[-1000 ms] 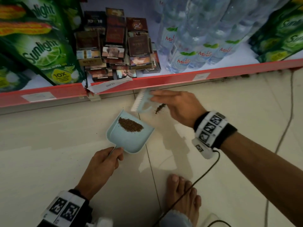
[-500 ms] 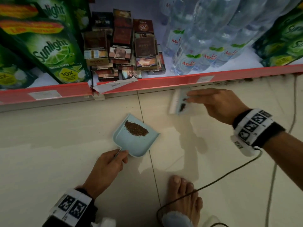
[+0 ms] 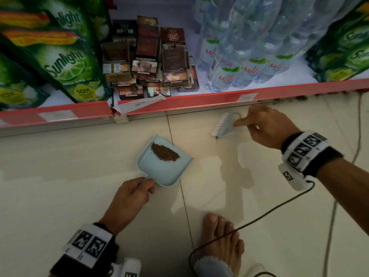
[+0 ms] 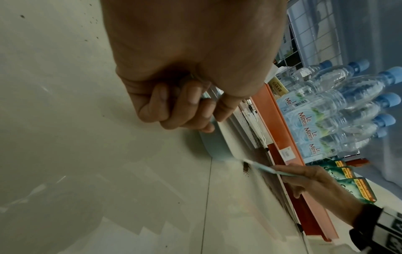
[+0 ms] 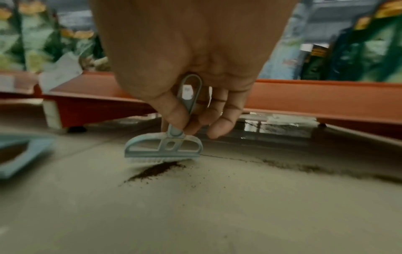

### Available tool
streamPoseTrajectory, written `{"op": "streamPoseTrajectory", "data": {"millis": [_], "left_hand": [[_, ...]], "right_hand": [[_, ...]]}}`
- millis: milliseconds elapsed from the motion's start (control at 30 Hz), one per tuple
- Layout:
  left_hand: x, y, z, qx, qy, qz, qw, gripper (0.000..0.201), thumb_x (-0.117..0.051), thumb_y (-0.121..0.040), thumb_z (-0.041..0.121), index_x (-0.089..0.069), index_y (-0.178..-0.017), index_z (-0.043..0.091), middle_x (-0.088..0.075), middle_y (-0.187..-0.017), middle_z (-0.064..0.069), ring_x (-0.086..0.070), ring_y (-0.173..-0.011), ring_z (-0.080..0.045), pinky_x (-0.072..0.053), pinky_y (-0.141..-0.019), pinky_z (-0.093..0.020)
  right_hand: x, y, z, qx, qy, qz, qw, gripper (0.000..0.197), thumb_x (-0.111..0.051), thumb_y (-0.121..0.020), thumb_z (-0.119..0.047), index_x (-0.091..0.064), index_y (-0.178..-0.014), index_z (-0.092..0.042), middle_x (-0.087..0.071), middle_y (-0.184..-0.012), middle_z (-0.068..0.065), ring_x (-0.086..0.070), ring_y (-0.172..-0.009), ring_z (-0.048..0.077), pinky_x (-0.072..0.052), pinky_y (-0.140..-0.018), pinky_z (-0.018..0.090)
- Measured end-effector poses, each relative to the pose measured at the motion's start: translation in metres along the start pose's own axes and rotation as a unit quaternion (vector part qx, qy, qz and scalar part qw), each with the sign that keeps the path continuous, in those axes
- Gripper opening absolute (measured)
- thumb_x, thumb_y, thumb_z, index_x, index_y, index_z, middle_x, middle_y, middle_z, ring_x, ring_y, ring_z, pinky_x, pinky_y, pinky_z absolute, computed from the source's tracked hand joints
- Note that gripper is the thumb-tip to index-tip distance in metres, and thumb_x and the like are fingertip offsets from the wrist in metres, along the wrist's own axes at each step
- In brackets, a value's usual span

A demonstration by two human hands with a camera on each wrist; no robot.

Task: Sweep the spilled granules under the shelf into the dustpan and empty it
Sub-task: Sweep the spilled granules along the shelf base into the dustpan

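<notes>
A pale blue dustpan (image 3: 169,172) lies flat on the tiled floor with a heap of brown granules (image 3: 165,152) near its far edge. My left hand (image 3: 133,194) grips its handle from behind; in the left wrist view my curled fingers (image 4: 174,106) wrap the handle and the dustpan (image 4: 214,146) shows edge-on. My right hand (image 3: 263,126) pinches the handle of a small pale blue brush (image 3: 224,125). The brush (image 5: 163,148) has its bristles on the floor against a small pile of granules (image 5: 158,170). A line of granules (image 5: 315,169) trails right along the shelf base.
The red shelf edge (image 3: 179,102) runs just beyond the brush, with detergent pouches (image 3: 65,62), cigarette packs (image 3: 147,62) and water bottles (image 3: 245,56) on it. A loose price strip (image 3: 137,105) hangs off the edge. My bare foot (image 3: 221,242) and a black cable (image 3: 269,212) lie near me.
My right hand carried the brush away from the dustpan to the right along the shelf base and now drags a small pile back. The left hand and dustpan have stayed put.
</notes>
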State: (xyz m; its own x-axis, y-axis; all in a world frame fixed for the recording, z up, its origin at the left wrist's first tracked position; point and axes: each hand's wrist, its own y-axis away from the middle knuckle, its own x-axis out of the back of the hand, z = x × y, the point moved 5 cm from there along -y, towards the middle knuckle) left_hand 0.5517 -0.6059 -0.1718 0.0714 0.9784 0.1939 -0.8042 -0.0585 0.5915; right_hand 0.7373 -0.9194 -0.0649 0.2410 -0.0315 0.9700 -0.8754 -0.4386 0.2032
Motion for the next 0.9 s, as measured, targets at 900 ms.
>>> {"op": "streamPoseTrajectory", "data": {"millis": [900], "left_hand": [[-0.04,-0.007,0.048,0.007,0.009,-0.005,1.0,0.036,-0.051,-0.097,0.026,-0.056,-0.067,0.007,-0.037,-0.041,0.009,-0.03,-0.035,-0.007,-0.025,-0.036,-0.015]], "right_hand": [[-0.001,0.012,0.038,-0.062,-0.122,0.039,0.99,0.03,-0.053,-0.096,-0.009,-0.069,-0.122,-0.013,-0.055,-0.087,0.012,-0.062,-0.086,0.04,-0.048,-0.084,0.037]]}}
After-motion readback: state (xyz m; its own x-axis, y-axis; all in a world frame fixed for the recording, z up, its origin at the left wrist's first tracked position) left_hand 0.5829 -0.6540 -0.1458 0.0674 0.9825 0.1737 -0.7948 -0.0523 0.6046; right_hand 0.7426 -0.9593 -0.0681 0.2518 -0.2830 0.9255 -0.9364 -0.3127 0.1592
